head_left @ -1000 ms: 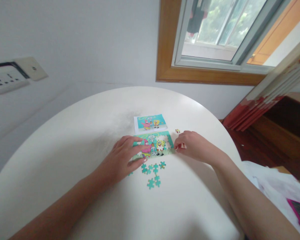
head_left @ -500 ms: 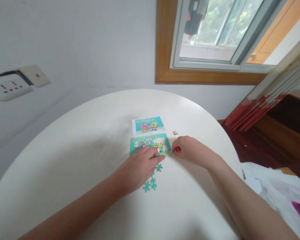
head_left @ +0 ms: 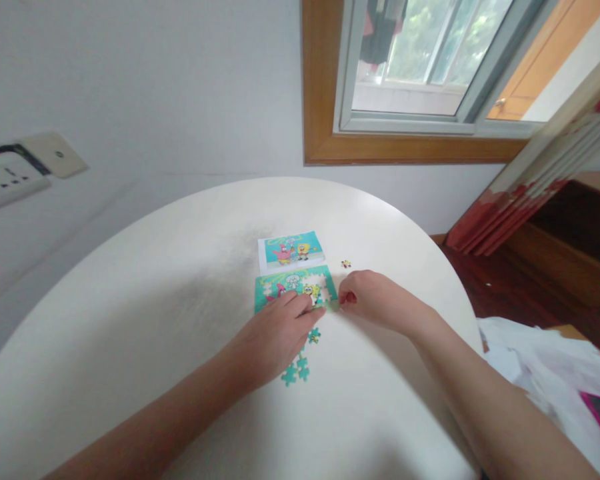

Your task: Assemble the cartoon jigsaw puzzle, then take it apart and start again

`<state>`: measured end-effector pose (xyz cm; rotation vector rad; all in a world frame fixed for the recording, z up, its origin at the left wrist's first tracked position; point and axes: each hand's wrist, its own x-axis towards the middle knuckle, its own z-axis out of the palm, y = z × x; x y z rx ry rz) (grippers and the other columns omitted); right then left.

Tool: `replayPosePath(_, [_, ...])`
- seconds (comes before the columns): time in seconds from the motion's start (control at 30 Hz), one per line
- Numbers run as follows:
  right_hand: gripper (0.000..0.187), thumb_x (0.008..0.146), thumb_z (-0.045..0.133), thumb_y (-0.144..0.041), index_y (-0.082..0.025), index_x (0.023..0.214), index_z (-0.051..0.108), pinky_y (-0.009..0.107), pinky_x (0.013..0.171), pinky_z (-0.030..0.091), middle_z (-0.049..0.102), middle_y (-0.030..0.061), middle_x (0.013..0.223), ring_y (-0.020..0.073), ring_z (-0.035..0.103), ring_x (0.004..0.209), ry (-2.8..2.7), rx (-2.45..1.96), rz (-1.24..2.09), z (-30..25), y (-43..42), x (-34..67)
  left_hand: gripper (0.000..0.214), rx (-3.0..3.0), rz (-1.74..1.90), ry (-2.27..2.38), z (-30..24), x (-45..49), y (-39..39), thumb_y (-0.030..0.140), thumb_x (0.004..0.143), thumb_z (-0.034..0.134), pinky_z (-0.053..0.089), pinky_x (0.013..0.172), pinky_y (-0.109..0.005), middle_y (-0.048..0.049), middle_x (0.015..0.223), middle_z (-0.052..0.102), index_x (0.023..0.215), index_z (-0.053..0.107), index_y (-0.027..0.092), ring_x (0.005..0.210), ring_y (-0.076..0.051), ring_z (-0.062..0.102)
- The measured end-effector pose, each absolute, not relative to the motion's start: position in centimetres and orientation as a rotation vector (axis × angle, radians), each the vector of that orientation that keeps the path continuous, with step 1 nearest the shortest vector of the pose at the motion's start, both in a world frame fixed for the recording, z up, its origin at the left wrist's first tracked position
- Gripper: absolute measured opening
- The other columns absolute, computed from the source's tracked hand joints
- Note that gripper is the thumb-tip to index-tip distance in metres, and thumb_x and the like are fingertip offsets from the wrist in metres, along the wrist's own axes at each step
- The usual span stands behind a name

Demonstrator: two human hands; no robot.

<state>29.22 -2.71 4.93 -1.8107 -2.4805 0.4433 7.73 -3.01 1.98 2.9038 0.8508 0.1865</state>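
A small cartoon jigsaw puzzle (head_left: 293, 285) lies partly assembled on the round white table (head_left: 130, 313). My left hand (head_left: 280, 333) rests flat on its lower edge, fingers stretched out over the pieces. My right hand (head_left: 373, 300) is curled at the puzzle's right edge, fingertips pinched together at the border; what they hold is too small to make out. Several loose teal pieces (head_left: 297, 370) lie just below my left hand. One more piece (head_left: 346, 264) sits apart, above my right hand.
A reference picture card (head_left: 291, 250) lies just beyond the puzzle. A wall socket (head_left: 10, 177) is at the left, a wood-framed window (head_left: 410, 80) behind the table. A red-and-cream curtain (head_left: 540, 193) hangs at the right. White cloth (head_left: 540, 373) lies at my right side.
My left hand slid right from the puzzle's left side onto its lower middle, covering some loose pieces. My right hand stayed at the right edge. The view drifted slightly.
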Motion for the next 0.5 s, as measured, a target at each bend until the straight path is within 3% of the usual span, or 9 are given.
replayPosePath(0.17, [0.016,0.075,0.059,-0.013,-0.019,0.079,0.074,0.024,0.058,0.034,0.070,0.0036,0.074,0.0131,0.056,0.063,-2.489,-1.825,0.430,5.11,-2.77,29.21,0.035,2.952,0.130,0.862,2.15,8.11,-3.09,0.005,0.087,0.051,0.048,0.089,-0.043,-0.0099,0.101,0.060,0.119,0.062,0.015,0.095,-0.024,0.053])
replayPosePath(0.33, [0.019,0.078,0.065,-0.014,-0.021,0.094,0.074,0.024,0.074,0.040,0.069,0.0058,0.091,0.0158,0.061,0.084,-2.555,-1.536,0.429,5.29,-2.84,29.06,0.027,2.960,0.121,0.852,2.26,8.01,-3.21,0.007,0.089,0.051,0.049,0.084,-0.039,-0.0096,0.099,0.061,0.111,0.065,0.014,0.092,-0.023,0.054])
replayPosePath(0.5, [0.017,0.080,0.064,-0.013,-0.020,0.092,0.074,0.026,0.079,0.042,0.067,0.0068,0.091,0.0171,0.061,0.088,-2.589,-1.509,0.454,5.07,-2.64,28.65,0.025,2.983,0.154,0.807,2.65,7.92,-3.29,0.008,0.090,0.048,0.048,0.082,-0.037,-0.0096,0.095,0.060,0.106,0.066,0.014,0.089,-0.022,0.054])
